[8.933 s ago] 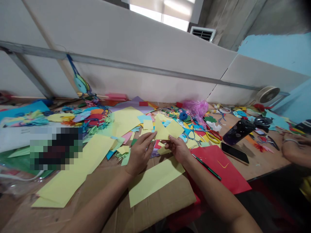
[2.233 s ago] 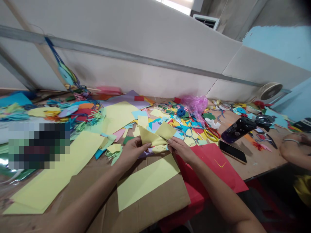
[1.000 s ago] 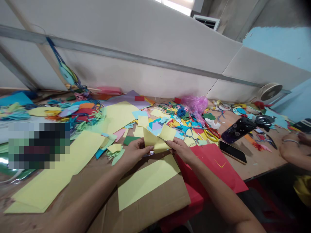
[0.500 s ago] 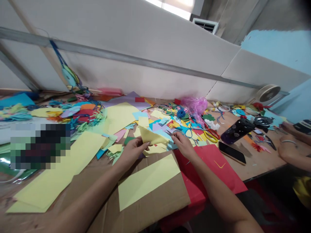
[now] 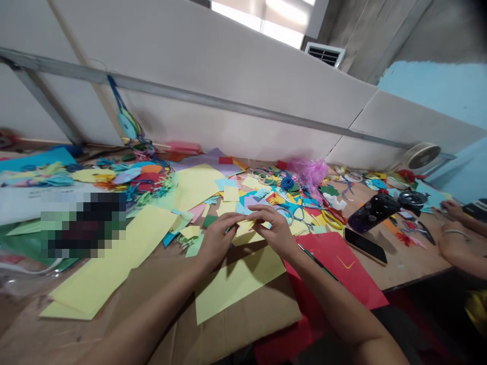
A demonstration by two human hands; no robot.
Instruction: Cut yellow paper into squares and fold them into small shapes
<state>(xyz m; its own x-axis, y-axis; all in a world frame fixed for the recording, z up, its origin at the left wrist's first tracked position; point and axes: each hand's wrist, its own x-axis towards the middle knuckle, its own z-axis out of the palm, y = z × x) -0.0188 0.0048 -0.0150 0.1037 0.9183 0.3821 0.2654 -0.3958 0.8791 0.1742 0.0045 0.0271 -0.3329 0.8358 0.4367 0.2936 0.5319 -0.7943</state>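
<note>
My left hand (image 5: 217,241) has its fingers bent and pinches the left side of a small piece of yellow paper (image 5: 246,224). Across from it, my right hand (image 5: 274,230) grips the same piece at its right side, fingertips close to those of the left. Much of the piece is hidden behind the fingers. Under both hands a larger yellow paper strip (image 5: 239,291) lies on a sheet of brown cardboard (image 5: 251,332). Red paper (image 5: 353,268) lies right of the cardboard, with a thin green pencil-like stick (image 5: 317,261) on it, partly behind my right forearm.
Paper scraps, blue yarn (image 5: 287,182) and a pink plastic bag (image 5: 310,175) crowd the table's back. Yellow-and-red-handled scissors (image 5: 333,218), a phone (image 5: 365,246) and a dark bottle (image 5: 371,212) lie to the right. Another person's arm (image 5: 458,243) rests at the far right. Long yellow sheets (image 5: 114,263) lie left.
My right hand no longer shows the metal-tipped tool, seemingly scissors, and has moved left onto the yellow paper. The raised folded yellow piece is now lower, between both hands. The view has shifted slightly.
</note>
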